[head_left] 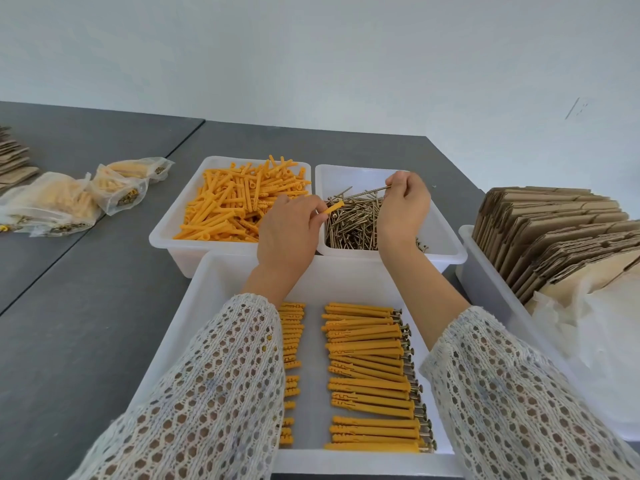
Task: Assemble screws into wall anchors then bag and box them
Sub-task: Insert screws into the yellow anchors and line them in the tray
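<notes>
My left hand [289,225] grips an orange wall anchor [333,206], its tip poking out to the right over the screw bin. My right hand [403,206] pinches a long brass screw [363,193] that points left, a little above the anchor's tip and apart from it. Loose orange anchors [228,202] fill the left white bin [162,233]. Loose screws [353,223] lie in the right white bin [446,244]. In the near white tray [207,289], assembled anchors with screw heads [374,372] lie in two columns; my left sleeve covers much of the left column.
Filled clear bags [62,202] lie on the grey table [69,323] at the left, with flat cardboard [14,161] behind them. A white bin [485,289] at the right holds flattened cardboard boxes [554,230] and clear plastic bags [595,320].
</notes>
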{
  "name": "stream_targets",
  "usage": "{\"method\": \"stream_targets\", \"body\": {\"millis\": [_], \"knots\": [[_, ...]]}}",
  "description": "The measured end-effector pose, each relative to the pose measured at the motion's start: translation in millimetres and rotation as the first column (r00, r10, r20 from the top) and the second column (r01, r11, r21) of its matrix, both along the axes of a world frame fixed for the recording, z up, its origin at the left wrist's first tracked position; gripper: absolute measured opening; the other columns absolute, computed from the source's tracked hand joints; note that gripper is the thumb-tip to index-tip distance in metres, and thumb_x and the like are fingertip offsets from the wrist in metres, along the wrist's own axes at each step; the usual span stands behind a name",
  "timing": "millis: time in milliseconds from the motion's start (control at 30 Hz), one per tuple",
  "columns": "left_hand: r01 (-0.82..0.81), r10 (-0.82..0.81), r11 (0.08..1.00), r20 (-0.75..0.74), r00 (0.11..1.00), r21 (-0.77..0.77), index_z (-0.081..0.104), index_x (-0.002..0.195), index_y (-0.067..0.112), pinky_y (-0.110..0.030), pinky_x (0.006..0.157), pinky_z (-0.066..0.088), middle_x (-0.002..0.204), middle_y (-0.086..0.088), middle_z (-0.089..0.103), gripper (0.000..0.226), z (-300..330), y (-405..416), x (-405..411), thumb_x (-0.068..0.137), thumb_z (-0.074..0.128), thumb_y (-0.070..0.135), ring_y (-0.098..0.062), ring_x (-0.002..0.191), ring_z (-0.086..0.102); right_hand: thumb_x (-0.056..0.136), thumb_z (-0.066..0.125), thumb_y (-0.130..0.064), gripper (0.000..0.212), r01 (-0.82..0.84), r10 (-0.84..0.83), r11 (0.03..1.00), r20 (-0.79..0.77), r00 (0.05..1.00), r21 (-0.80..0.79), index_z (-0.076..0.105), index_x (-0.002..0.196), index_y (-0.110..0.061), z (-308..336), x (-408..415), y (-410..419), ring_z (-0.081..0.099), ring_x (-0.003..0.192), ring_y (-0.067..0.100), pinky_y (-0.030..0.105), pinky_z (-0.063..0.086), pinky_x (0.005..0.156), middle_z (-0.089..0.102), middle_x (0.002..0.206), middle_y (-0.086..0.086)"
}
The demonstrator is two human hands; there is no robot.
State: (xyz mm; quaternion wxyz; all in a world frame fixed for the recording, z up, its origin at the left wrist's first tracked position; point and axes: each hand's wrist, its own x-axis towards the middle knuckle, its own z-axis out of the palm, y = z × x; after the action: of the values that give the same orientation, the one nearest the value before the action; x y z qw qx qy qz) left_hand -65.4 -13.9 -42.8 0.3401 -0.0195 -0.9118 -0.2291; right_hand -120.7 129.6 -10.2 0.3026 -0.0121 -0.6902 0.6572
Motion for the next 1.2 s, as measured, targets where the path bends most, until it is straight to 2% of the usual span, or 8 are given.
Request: {"method": "stream_targets", "body": {"millis": [167, 367, 500, 667, 833, 933, 1067, 1200], "knots": [[0.006, -0.006, 1.000, -0.003, 1.000, 0.003, 0.068, 0.097, 0.025, -0.029, 0.057, 0.033, 0.081, 0.016, 0.059, 0.013, 1, 0, 1, 0.100, 0.056, 0.029, -0.016, 0.085, 0.045, 0.103, 0.039, -0.014, 0.031, -0.077, 0.076, 0.992, 0.007, 0.997, 0.103, 0.056, 0.077, -0.011, -3, 3, -7, 0.039, 0.055, 0.007, 0.017, 0.036, 0.055, 0.048, 0.064, -0.006], [0.058, -0.062, 0.992, 0.038, 0.997, 0.115, 0.066, 0.091, 0.028, -0.029, 0.054, 0.036, 0.080, 0.012, 0.063, 0.014, -1, -2, -2, 0.098, 0.056, 0.022, -0.013, 0.077, 0.053, 0.106, 0.038, -0.020, 0.040, -0.367, 0.359, 0.893, 0.077, 0.930, 0.260, 0.066, 0.081, -0.006, -3, 12, -15, 0.047, 0.053, 0.012, 0.021, 0.041, 0.054, 0.052, 0.059, 0.007], [0.071, -0.079, 0.992, 0.070, 0.994, 0.109, 0.063, 0.092, 0.026, -0.029, 0.054, 0.037, 0.082, 0.010, 0.064, 0.011, -1, -2, -2, 0.099, 0.055, 0.023, -0.014, 0.075, 0.055, 0.099, 0.046, -0.007, 0.022, -0.380, 0.358, 0.885, 0.127, 0.925, 0.269, 0.061, 0.084, -0.004, -4, 8, -12, 0.042, 0.043, 0.002, 0.018, 0.035, 0.049, 0.051, 0.057, 0.000], [0.063, -0.068, 0.997, 0.144, 0.987, 0.041, 0.053, 0.100, 0.017, -0.034, 0.054, 0.039, 0.079, 0.003, 0.059, 0.012, -2, -2, -6, 0.104, 0.045, 0.023, -0.022, 0.072, 0.054, 0.102, 0.046, -0.027, 0.024, -0.475, 0.418, 0.803, 0.228, 0.879, 0.361, 0.051, 0.099, -0.003, -10, 10, -21, 0.036, 0.050, 0.013, 0.024, 0.032, 0.050, 0.048, 0.064, 0.009], [-0.025, 0.013, 0.998, 0.178, 0.984, 0.062, 0.048, 0.106, 0.013, -0.029, 0.047, 0.022, 0.071, 0.007, 0.046, 0.012, -3, -3, -7, 0.106, 0.038, 0.021, -0.018, 0.062, 0.044, 0.102, 0.044, -0.034, 0.022, -0.541, 0.516, 0.801, 0.162, 0.841, 0.257, 0.045, 0.098, -0.012, 1, 19, -18, 0.031, 0.045, 0.008, 0.018, 0.029, 0.045, 0.041, 0.060, 0.007], [-0.083, 0.061, 0.993, 0.228, 0.972, 0.088, 0.049, 0.115, 0.010, -0.031, 0.049, 0.027, 0.083, -0.001, 0.058, 0.016, -2, -4, -8, 0.104, 0.039, 0.016, -0.019, 0.066, 0.048, 0.104, 0.039, -0.030, 0.029, -0.663, 0.632, 0.721, 0.201, 0.748, 0.201, 0.053, 0.093, -0.008, 8, 28, -15, 0.037, 0.043, 0.008, 0.019, 0.031, 0.042, 0.047, 0.056, 0.004], [-0.114, 0.097, 0.993, 0.322, 0.942, 0.034, 0.045, 0.118, 0.005, -0.032, 0.056, 0.036, 0.083, -0.003, 0.053, 0.021, -2, -6, -11, 0.099, 0.048, 0.015, -0.021, 0.069, 0.049, 0.097, 0.038, -0.005, 0.024, -0.820, 0.766, 0.525, 0.294, 0.572, 0.228, 0.060, 0.103, 0.001, 8, 42, -19, 0.040, 0.043, 0.021, 0.024, 0.034, 0.045, 0.054, 0.058, 0.012], [-0.121, 0.090, 0.989, 0.316, 0.945, 0.081, 0.048, 0.116, 0.003, -0.035, 0.062, 0.040, 0.088, -0.005, 0.056, 0.022, 0, -8, -10, 0.098, 0.049, 0.017, -0.023, 0.074, 0.051, 0.099, 0.037, -0.001, 0.028, -0.838, 0.806, 0.530, 0.232, 0.545, 0.128, 0.063, 0.104, 0.005, 8, 41, -21, 0.048, 0.052, 0.023, 0.029, 0.043, 0.054, 0.057, 0.067, 0.014]]}}
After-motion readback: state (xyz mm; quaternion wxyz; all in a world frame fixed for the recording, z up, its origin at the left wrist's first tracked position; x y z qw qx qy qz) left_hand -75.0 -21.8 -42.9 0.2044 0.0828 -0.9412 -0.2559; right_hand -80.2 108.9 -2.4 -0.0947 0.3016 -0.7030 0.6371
